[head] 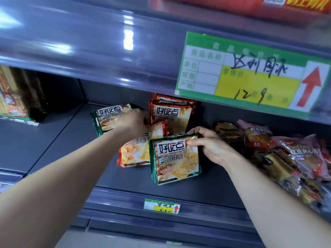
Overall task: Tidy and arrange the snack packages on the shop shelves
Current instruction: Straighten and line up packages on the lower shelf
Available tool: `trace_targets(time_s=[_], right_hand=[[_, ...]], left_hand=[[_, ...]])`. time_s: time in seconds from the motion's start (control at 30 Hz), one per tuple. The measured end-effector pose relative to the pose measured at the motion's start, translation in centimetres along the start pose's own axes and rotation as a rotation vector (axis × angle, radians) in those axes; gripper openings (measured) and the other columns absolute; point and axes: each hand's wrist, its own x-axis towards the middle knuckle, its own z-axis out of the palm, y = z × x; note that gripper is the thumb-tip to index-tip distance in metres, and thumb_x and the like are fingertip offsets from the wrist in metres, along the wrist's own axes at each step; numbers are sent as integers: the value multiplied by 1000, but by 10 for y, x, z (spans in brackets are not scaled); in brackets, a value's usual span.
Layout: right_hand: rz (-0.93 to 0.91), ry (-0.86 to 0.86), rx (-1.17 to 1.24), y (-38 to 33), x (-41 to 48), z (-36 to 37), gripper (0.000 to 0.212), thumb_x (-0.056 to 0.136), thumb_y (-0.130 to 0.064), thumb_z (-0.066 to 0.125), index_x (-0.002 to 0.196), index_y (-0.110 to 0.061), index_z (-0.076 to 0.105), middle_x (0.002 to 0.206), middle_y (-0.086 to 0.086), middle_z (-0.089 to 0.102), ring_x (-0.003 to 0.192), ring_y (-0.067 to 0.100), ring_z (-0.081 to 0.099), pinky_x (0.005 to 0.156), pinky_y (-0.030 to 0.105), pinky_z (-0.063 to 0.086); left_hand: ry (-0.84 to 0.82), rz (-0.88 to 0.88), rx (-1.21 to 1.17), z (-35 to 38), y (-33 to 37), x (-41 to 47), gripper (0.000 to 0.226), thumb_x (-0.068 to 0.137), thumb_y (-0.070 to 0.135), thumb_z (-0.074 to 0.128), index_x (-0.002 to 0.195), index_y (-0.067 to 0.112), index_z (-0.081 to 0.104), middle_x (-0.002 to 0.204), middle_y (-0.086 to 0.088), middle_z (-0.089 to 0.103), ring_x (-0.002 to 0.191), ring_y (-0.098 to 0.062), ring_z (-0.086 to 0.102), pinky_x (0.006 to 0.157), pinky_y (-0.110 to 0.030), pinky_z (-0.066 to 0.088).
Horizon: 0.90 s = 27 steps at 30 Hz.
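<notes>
On the grey shelf (75,140) lie several biscuit packs. My right hand (209,144) pinches the top right corner of a green-edged pack (176,160) that stands at the front. My left hand (134,120) reaches further back and grips the top of a red-edged pack (134,154) lying tilted beneath it. Behind my left hand a second green-edged pack (107,119) leans at the back left. Two or three red-edged packs (172,113) stand upright at the back, under the upper shelf.
A pile of clear-wrapped red bean cakes (286,158) fills the shelf's right side. Tall yellow packs (16,97) stand at the far left. A large green price card (250,74) hangs from the upper shelf edge; a small price tag (162,206) marks the lower edge.
</notes>
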Motion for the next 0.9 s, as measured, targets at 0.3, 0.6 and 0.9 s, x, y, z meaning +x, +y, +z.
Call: trace_targets(time_s=[0.3, 0.6, 0.9], right_hand=[[-127, 291, -110, 4, 7, 7, 29, 68, 3, 77, 73, -23, 65, 89, -1, 69, 89, 19, 64, 85, 33, 50], [-286, 426, -272, -6, 19, 29, 30, 72, -2, 75, 70, -29, 63, 94, -6, 70, 93, 16, 64, 87, 41, 53], [-337, 493, -485, 5, 23, 33, 21, 74, -11, 75, 82, -24, 60, 106, 1, 63, 99, 16, 57, 90, 35, 48]], left_hand=[[210, 119, -84, 15, 29, 11, 49, 87, 21, 65, 133, 29, 51, 134, -6, 53, 128, -26, 43, 112, -50, 25], [263, -143, -509, 20, 2, 14, 36, 99, 18, 45, 134, 14, 48, 125, -12, 61, 114, -33, 57, 81, -34, 43], [243, -793, -221, 38, -80, 16, 57, 89, 31, 56, 136, 8, 35, 148, -18, 28, 136, -34, 26, 108, -43, 24]])
